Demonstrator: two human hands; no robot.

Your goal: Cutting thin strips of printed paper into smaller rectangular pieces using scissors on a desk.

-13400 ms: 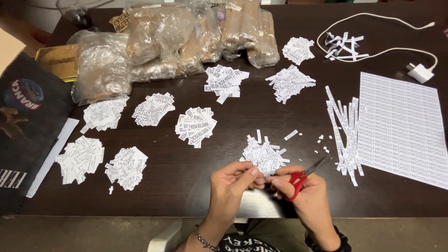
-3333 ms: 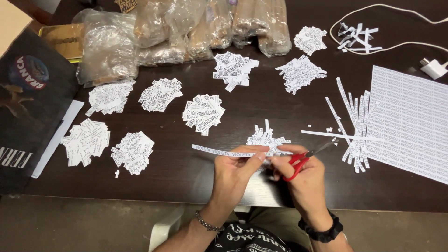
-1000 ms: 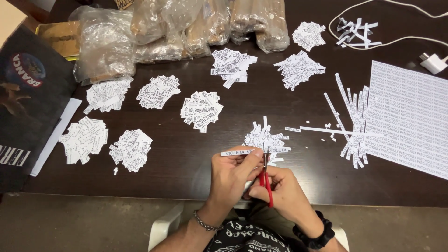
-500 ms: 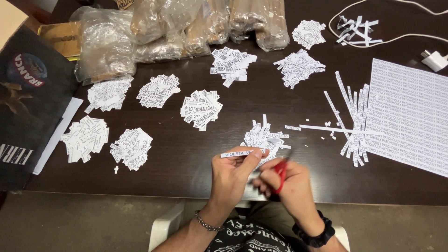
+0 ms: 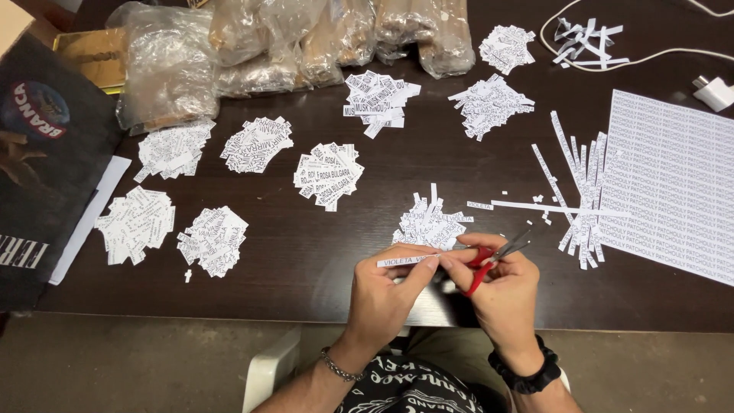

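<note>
L hand point(image 5: 390, 287) pinches paper strip point(image 5: 405, 261); label piles point(image 5: 430, 223) ahead, R hand point(image 5: 501, 291) w/ scissors point(image 5: 493, 258).

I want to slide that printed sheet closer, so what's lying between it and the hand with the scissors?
In the head view, a bunch of long cut paper strips lies between the printed sheet and the right hand holding the red scissors.

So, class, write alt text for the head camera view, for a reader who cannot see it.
A left hand holds a short paper strip while the right hand grips red-handled scissors over a dark table. Piles of cut paper slips and a printed sheet lie around.
</note>
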